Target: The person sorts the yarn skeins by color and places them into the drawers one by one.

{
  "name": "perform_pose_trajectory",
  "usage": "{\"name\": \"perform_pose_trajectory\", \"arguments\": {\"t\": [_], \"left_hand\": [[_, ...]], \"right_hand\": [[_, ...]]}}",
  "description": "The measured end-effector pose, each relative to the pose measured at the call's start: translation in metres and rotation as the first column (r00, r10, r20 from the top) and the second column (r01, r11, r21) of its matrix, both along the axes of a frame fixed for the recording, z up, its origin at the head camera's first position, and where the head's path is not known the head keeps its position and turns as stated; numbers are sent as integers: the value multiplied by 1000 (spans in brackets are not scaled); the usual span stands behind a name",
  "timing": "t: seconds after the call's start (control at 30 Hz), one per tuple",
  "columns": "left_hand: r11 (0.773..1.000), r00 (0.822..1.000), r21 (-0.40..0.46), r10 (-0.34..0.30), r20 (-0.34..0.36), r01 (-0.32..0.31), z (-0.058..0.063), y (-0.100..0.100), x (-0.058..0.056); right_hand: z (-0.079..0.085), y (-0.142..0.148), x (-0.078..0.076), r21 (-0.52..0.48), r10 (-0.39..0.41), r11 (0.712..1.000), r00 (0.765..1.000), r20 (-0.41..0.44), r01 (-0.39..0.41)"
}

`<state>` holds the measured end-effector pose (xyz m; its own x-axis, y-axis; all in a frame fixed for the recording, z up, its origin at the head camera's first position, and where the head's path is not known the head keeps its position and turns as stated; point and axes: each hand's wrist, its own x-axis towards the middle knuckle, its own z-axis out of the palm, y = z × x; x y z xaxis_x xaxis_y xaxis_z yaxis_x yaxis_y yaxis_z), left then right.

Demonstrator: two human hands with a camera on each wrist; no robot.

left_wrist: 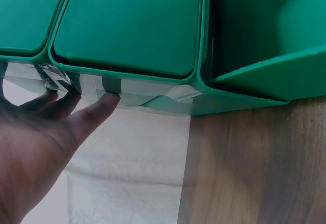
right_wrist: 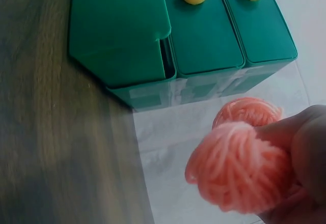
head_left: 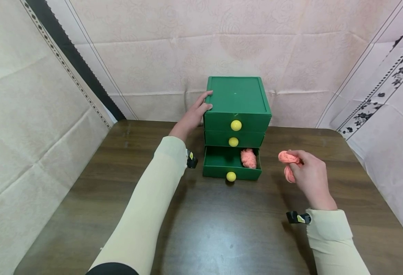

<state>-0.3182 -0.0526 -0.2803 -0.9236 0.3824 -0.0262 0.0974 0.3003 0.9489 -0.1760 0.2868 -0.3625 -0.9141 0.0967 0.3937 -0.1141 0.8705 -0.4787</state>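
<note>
A green box of three stacked drawers [head_left: 236, 93] with yellow round knobs stands against the back cloth. Its bottom drawer [head_left: 218, 170] is pulled out, and a pink skein of yarn [head_left: 248, 158] lies in the right part of it. My left hand [head_left: 193, 114] rests against the box's left side near the top; in the left wrist view its extended fingers [left_wrist: 102, 104] touch the taped side. To the right of the drawer, my right hand [head_left: 309, 172] pinches a coral skein of yarn [right_wrist: 239, 168] above the table. It bulges in two lobes beyond the fingers.
The brown wooden table [head_left: 201, 229] reaches back to a pale patterned cloth [head_left: 201, 38] hung behind it and along both sides. The upper two drawers are closed, with their yellow knobs [head_left: 236, 125] facing forward. A black camera band [head_left: 298, 217] sits at each wrist.
</note>
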Motion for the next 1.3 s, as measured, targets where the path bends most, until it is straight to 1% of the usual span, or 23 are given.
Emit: {"name": "perform_pose_trajectory", "arguments": {"t": [0.13, 0.17, 0.37, 0.4, 0.5, 0.67, 0.8, 0.93, 1.0, 1.17, 1.3], "left_hand": [[1000, 1000, -2, -4, -2, 4, 0, 0, -1], [1000, 1000, 5, -2, -9, 2, -4, 0, -5], [1000, 1000, 8, -4, -14, 4, -4, 0, -4], [1000, 1000, 3, -7, -9, 7, 1, 0, 0], [1000, 1000, 11, -10, -6, 10, 1, 0, 0], [1000, 1000, 11, -11, -2, 11, 1, 0, 0], [1000, 1000, 17, -10, -2, 10, 1, 0, 0], [1000, 1000, 12, -9, -3, 9, 1, 0, 0], [1000, 1000, 6, -9, -4, 9, 1, 0, 0], [1000, 1000, 2, -11, -6, 11, 1, 0, 0], [1000, 1000, -1, -11, -4, 11, 1, 0, 0]], "right_hand": [[0, -5, -2, 3, 8, 1000, 1000, -20, -8], [0, -6, -2, 0, 11, 1000, 1000, -21, -11], [1, -12, -4, -20, 32, 999, 998, -51, -33], [1, -13, -4, -23, 33, 999, 997, -63, -34], [1, -16, -5, -33, 27, 999, 996, -89, -30], [3, -21, -4, -49, 25, 998, 996, -83, -29], [4, -24, -4, -47, 58, 997, 997, -60, -60], [5, -27, -4, -49, 98, 994, 995, -11, -98], [4, -28, -4, -56, 114, 992, 994, -5, -114], [2, -32, -7, -87, 132, 987, 991, -34, -134], [2, -35, -8, -90, 149, 984, 986, -76, -156]]}}
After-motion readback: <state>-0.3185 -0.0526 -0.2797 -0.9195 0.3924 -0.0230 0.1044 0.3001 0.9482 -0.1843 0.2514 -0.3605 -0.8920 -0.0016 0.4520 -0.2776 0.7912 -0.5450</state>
